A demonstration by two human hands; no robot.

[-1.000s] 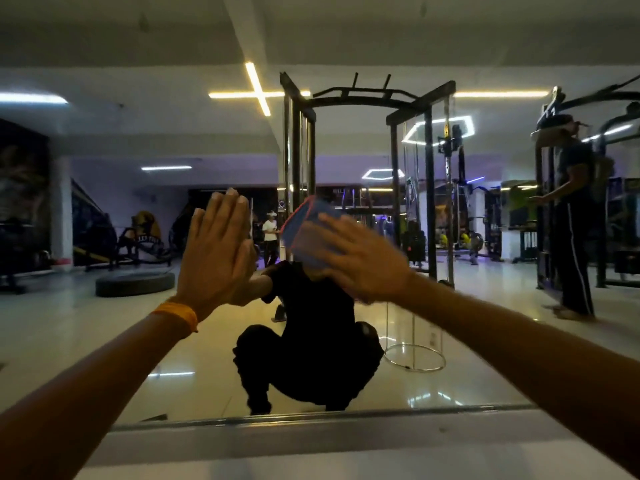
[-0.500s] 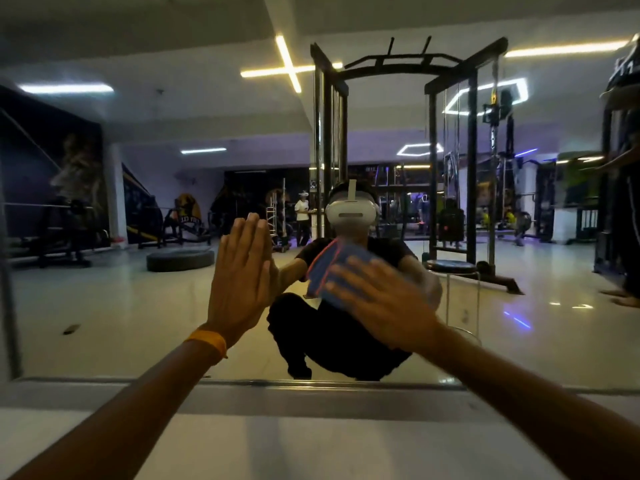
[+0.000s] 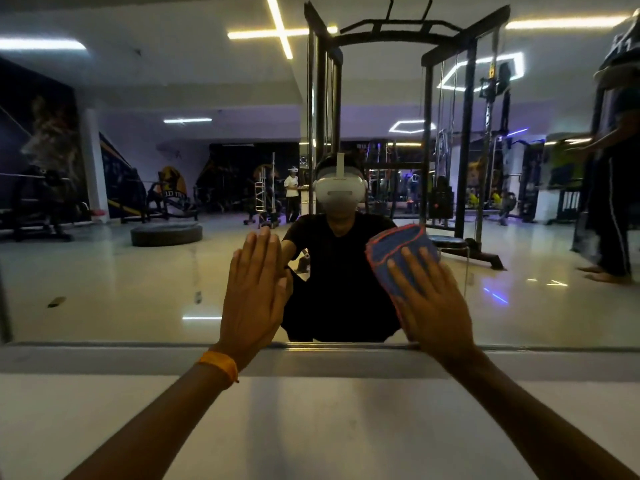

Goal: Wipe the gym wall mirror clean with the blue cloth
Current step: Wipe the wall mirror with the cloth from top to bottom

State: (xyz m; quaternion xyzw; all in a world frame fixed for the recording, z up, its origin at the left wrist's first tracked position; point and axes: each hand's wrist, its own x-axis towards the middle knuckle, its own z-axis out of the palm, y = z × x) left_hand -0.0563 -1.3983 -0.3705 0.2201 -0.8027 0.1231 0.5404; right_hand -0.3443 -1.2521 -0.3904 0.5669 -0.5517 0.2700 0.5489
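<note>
Blue cloth (image 3: pixel 394 254) is pinned low on the mirror (image 3: pixel 138 289) under the right hand's (image 3: pixel 438 310) flat fingers; most glass lies above. Left hand (image 3: pixel 254 299) rests flat, empty.

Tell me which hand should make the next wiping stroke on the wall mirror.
Right. The right hand presses the folded blue cloth with red edging flat against the large wall mirror; the left hand rests bare on it.

Single view, head-worn, wide-angle. Faces the mirror (image 3: pixel 145 271) square-on, tilted slightly down. Very near: left hand (image 3: pixel 254 292) and right hand (image 3: pixel 433 303) both reach the glass. Mirror's bottom edge crosses below frame centre; wearer's reflection (image 3: pixel 341 271) sits dead centre, low in the mirror.
</note>
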